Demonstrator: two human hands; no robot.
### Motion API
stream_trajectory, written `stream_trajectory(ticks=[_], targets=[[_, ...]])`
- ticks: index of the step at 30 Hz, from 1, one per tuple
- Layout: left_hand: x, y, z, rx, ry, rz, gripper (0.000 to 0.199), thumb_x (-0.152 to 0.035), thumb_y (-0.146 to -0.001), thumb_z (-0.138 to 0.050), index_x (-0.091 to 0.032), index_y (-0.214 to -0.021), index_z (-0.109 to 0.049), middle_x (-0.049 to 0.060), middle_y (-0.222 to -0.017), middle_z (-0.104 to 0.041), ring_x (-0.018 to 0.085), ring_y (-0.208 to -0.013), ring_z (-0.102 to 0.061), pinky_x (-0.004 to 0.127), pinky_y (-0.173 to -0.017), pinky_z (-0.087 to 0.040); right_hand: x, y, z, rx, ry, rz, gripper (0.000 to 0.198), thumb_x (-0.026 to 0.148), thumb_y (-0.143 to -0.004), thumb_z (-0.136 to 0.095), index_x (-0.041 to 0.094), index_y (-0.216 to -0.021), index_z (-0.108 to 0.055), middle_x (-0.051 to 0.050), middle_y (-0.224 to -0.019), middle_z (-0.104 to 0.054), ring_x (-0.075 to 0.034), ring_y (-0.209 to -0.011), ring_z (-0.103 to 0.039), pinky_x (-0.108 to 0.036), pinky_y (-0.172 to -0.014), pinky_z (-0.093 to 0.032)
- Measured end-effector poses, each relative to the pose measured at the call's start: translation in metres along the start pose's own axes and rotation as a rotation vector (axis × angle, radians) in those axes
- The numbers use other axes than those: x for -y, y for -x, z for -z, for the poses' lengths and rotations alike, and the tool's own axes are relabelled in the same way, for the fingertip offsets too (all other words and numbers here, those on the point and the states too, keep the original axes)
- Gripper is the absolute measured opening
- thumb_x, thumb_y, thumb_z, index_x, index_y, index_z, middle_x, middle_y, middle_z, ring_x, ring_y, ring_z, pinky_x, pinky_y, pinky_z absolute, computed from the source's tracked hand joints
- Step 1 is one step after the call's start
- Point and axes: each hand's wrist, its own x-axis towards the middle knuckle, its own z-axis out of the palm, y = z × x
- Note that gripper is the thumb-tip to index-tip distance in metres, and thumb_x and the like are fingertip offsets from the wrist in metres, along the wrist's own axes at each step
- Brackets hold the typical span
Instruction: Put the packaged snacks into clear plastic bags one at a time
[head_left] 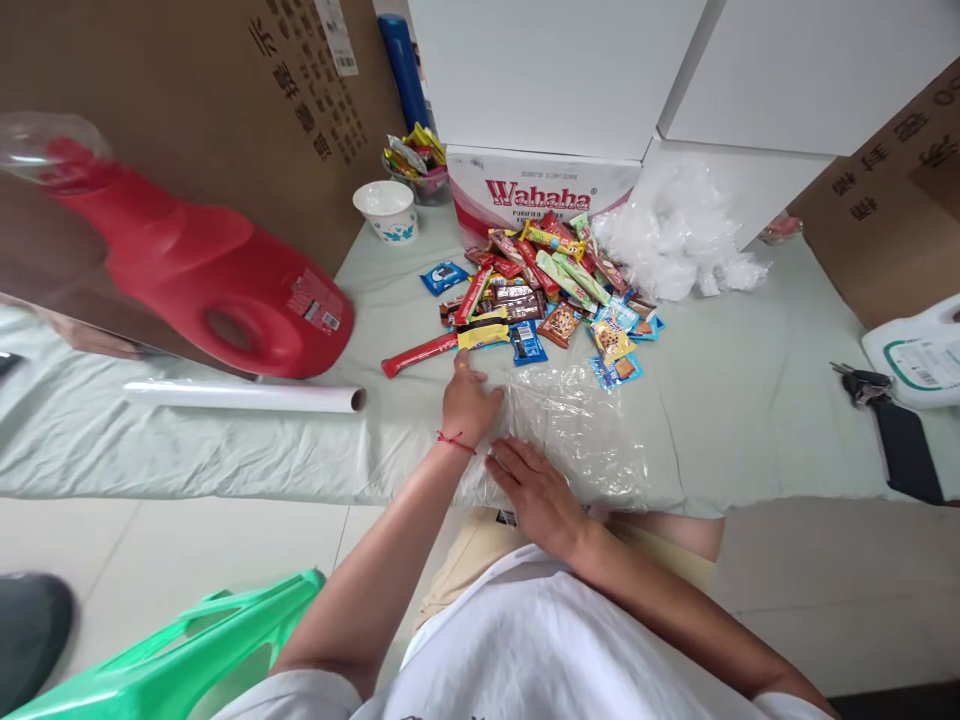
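My left hand (470, 402), a red string round its wrist, reaches forward with index finger out and thumb apart. Its fingertip meets the near edge of a yellow snack packet (484, 328); I see no grip on it. A long red snack stick (418, 354) lies just left of that packet. Behind them spreads a pile of wrapped snacks (540, 270), with blue biscuit packets (529, 343) at its front. My right hand (541, 498) rests flat at the table's front edge, fingers stretched, beside a clear plastic bag (585, 430) lying spread out.
A red jug (225, 270) and a white roll (244, 396) are at left. A paper cup (386, 212) stands near a tub of snacks (416, 165). Crumpled clear plastic (682, 235) sits before white boxes. Keys (862, 383), a black phone (909, 455) and a white bottle (919, 352) lie right.
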Motion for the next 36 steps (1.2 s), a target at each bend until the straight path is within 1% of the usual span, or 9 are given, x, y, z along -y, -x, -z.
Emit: stream_trajectory(ticks=[3, 6, 11, 16, 23, 27, 30, 33, 36], targets=[[0.000, -0.009, -0.008, 0.111, 0.296, 0.091, 0.056, -0.019, -0.065, -0.078, -0.018, -0.120, -0.066, 0.001, -0.077, -0.072, 0.026, -0.087, -0.071, 0.038, -0.090, -0.053, -0.002, 0.002, -0.001, -0.029, -0.015, -0.008, 0.062, 0.000, -0.094, -0.050, 0.013, -0.154, -0.050, -0.016, -0.162, -0.047, -0.029, -0.154, -0.038, -0.049, -0.124, -0.043], [0.004, -0.015, -0.012, 0.168, 0.477, 0.160, 0.025, -0.019, -0.063, -0.075, -0.018, -0.088, -0.069, 0.000, -0.069, -0.068, 0.018, -0.067, -0.064, 0.030, -0.071, -0.051, -0.005, 0.005, -0.002, -0.118, -0.051, -0.038, 0.063, 0.001, -0.095, -0.046, 0.015, -0.157, -0.046, -0.018, -0.161, -0.046, -0.029, -0.153, -0.040, -0.049, -0.119, -0.049], [0.005, -0.016, -0.002, 0.211, 0.677, 0.213, 0.035, -0.021, -0.060, -0.073, -0.020, -0.091, -0.058, -0.005, -0.066, -0.062, 0.008, -0.048, -0.048, 0.021, -0.049, -0.035, -0.008, 0.009, 0.003, -0.321, -0.230, -0.159, 0.053, 0.011, -0.100, -0.048, 0.020, -0.152, -0.049, -0.018, -0.148, -0.055, -0.028, -0.140, -0.053, -0.051, -0.115, -0.052], [0.000, -0.011, 0.006, 0.181, 0.813, 0.201, 0.037, -0.021, -0.064, -0.070, -0.022, -0.096, -0.051, -0.005, -0.075, -0.062, 0.009, -0.063, -0.060, 0.022, -0.063, -0.049, -0.018, 0.004, 0.013, -0.381, -0.276, -0.162, 0.041, 0.020, -0.103, -0.051, 0.019, -0.144, -0.057, -0.016, -0.141, -0.062, -0.027, -0.136, -0.055, -0.051, -0.115, -0.050], [0.010, -0.012, 0.015, 0.000, 0.364, 0.078, 0.021, -0.015, -0.071, -0.063, -0.023, -0.089, -0.055, -0.004, -0.072, -0.060, 0.016, -0.068, -0.058, 0.030, -0.074, -0.049, -0.018, 0.000, 0.016, -0.002, -0.078, 0.036, 0.065, 0.050, -0.103, -0.057, 0.019, -0.159, -0.044, -0.014, -0.163, -0.048, -0.031, -0.158, -0.028, -0.065, -0.130, -0.018], [0.012, -0.001, 0.024, -0.097, -0.022, 0.014, 0.022, -0.012, -0.070, -0.064, -0.023, -0.087, -0.054, 0.000, -0.085, -0.062, 0.020, -0.081, -0.062, 0.035, -0.085, -0.050, -0.014, -0.003, 0.016, 0.087, -0.027, 0.020, 0.073, 0.056, -0.102, -0.057, 0.018, -0.162, -0.040, -0.015, -0.167, -0.040, -0.032, -0.160, -0.025, -0.069, -0.129, -0.012], [0.003, 0.023, 0.026, -0.202, -0.113, -0.053, 0.023, -0.012, -0.071, -0.065, -0.023, -0.087, -0.053, 0.003, -0.096, -0.060, 0.021, -0.085, -0.060, 0.037, -0.086, -0.052, -0.012, -0.005, 0.014, 0.085, -0.013, -0.003, 0.073, 0.056, -0.100, -0.059, 0.018, -0.160, -0.042, -0.016, -0.167, -0.041, -0.033, -0.159, -0.026, -0.069, -0.129, -0.010], [-0.012, 0.055, 0.021, -0.142, -0.057, -0.177, 0.013, -0.014, -0.079, -0.057, -0.023, -0.089, -0.059, 0.004, -0.094, -0.061, 0.020, -0.081, -0.060, 0.036, -0.081, -0.054, -0.012, -0.004, 0.008, 0.054, -0.013, 0.004, 0.074, 0.054, -0.099, -0.063, 0.016, -0.159, -0.044, -0.017, -0.165, -0.044, -0.034, -0.159, -0.027, -0.068, -0.130, -0.006], [-0.022, 0.075, 0.005, 0.000, 0.019, -0.290, 0.023, -0.008, -0.080, -0.047, -0.022, -0.089, -0.064, 0.006, -0.101, -0.065, 0.021, -0.091, -0.065, 0.035, -0.087, -0.056, -0.014, -0.003, 0.003, 0.010, -0.030, 0.003, 0.070, 0.047, -0.098, -0.067, 0.015, -0.157, -0.048, -0.018, -0.159, -0.052, -0.034, -0.157, -0.032, -0.067, -0.130, -0.006]])
